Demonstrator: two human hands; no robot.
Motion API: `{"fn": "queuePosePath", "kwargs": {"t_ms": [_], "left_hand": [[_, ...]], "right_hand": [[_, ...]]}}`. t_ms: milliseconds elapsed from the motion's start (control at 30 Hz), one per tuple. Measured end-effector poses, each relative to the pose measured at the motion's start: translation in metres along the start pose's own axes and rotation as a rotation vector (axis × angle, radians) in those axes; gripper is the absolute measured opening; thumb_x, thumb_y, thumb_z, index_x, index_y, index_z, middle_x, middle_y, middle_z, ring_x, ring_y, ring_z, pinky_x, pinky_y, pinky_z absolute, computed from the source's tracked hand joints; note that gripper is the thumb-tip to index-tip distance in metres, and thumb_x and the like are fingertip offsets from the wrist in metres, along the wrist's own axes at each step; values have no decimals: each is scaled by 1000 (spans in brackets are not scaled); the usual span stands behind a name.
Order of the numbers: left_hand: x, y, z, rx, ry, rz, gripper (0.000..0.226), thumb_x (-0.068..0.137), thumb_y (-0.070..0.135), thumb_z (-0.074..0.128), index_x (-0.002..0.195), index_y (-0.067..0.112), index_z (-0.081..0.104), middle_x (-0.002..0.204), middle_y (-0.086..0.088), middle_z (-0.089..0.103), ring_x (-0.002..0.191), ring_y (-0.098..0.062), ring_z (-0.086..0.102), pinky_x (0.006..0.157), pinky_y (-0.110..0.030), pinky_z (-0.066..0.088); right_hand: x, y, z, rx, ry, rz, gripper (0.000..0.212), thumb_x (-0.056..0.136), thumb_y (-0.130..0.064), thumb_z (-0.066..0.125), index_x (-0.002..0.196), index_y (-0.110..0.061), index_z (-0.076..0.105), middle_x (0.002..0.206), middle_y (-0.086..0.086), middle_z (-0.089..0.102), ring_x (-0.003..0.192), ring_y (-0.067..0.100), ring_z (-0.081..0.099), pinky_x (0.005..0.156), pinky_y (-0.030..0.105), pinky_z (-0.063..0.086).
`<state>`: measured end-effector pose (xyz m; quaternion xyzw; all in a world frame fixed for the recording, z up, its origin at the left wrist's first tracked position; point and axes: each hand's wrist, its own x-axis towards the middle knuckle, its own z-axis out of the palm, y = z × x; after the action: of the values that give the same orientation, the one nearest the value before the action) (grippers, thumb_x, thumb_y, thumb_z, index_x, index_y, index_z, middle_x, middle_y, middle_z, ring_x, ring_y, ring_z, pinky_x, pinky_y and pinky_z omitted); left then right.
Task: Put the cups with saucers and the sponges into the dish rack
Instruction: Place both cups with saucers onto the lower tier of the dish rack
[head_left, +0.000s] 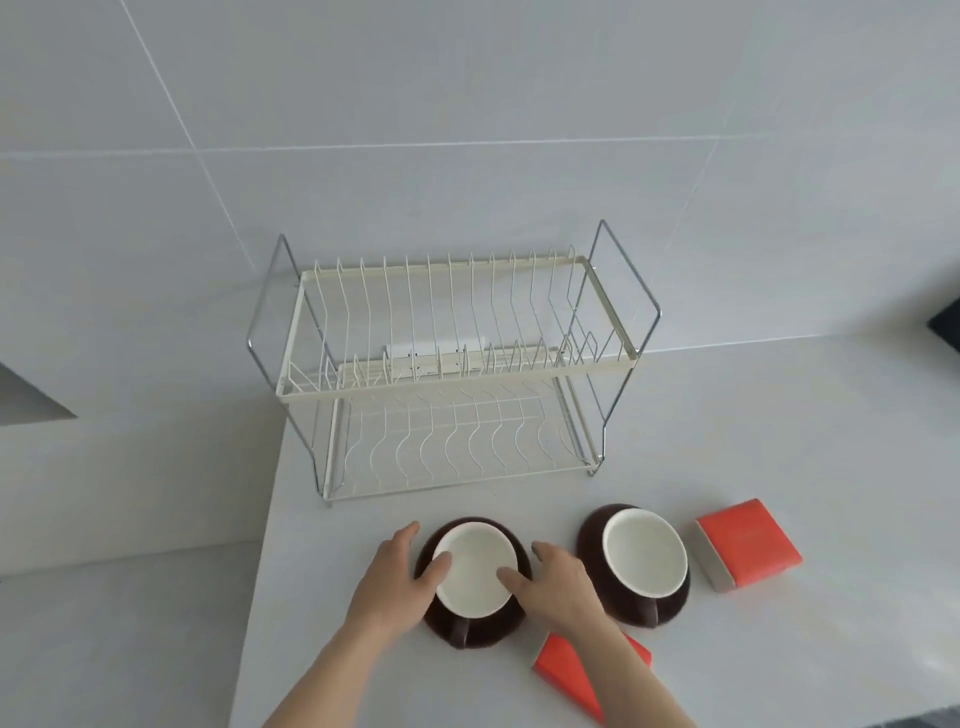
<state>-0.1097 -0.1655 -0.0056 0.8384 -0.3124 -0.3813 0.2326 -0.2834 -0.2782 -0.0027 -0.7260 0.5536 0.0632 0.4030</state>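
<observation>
Two brown cups with white insides stand on brown saucers on the counter. My left hand (400, 577) and my right hand (558, 584) clasp the left cup (475, 569) from both sides, thumbs on its rim; its saucer (483, 631) shows below. The right cup (644, 556) sits on its saucer (670, 605), untouched. One orange sponge (748, 543) lies at the far right. A second orange sponge (563, 670) lies partly hidden under my right forearm. The cream two-tier wire dish rack (447, 374) stands behind, both tiers bare.
The grey counter (779, 649) ends in an edge on the left, with a lower surface (130, 623) beyond. A tiled wall rises behind the rack. A dark object (948, 325) shows at the right border.
</observation>
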Motion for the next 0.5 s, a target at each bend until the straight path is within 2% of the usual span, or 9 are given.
{"fn": "queuePosePath", "kwargs": {"t_ms": [33, 100, 233, 367, 433, 500], "left_hand": [[0, 0, 2, -23, -6, -26, 78, 89, 53, 59, 154, 22, 29, 157, -2, 38, 143, -18, 38, 114, -39, 36], [1, 0, 4, -63, -23, -71, 78, 88, 51, 62, 154, 22, 31, 156, -3, 40, 142, -19, 40, 114, -39, 37], [5, 0, 6, -140, -50, -138, 73, 89, 48, 64, 151, 22, 35, 148, -1, 52, 132, -19, 51, 110, -39, 41], [8, -2, 6, -193, -56, -208, 70, 89, 46, 64, 149, 19, 40, 143, -1, 57, 129, -21, 54, 109, -41, 44], [7, -2, 4, -214, -57, -241, 68, 84, 47, 65, 143, 18, 48, 138, -2, 60, 125, -23, 55, 106, -42, 47], [6, -3, 0, -238, -55, -253, 60, 72, 53, 65, 123, 23, 61, 124, 1, 66, 117, -22, 60, 101, -43, 51]], "right_hand": [[2, 1, -1, 12, -4, 6, 34, 83, -48, 64, 78, -17, 51, 82, 0, 53, 75, 19, 50, 69, 34, 44], [4, 2, -2, 20, -33, 4, 41, 80, -49, 64, 68, -19, 40, 71, -3, 44, 64, 17, 43, 56, 30, 35], [11, 0, -5, -35, -99, 23, 37, 75, -56, 63, 72, -21, 50, 79, -3, 59, 76, 22, 56, 61, 33, 44], [16, 0, -6, 1, -137, 53, 50, 69, -59, 63, 96, -17, 67, 94, 0, 69, 87, 22, 66, 79, 37, 56], [18, 0, -5, 9, -144, 52, 49, 68, -58, 64, 95, -17, 68, 92, 0, 70, 86, 21, 67, 77, 35, 56], [19, 0, -5, 27, -140, 45, 45, 69, -55, 66, 91, -16, 69, 87, -2, 70, 81, 19, 66, 70, 32, 53]]}}
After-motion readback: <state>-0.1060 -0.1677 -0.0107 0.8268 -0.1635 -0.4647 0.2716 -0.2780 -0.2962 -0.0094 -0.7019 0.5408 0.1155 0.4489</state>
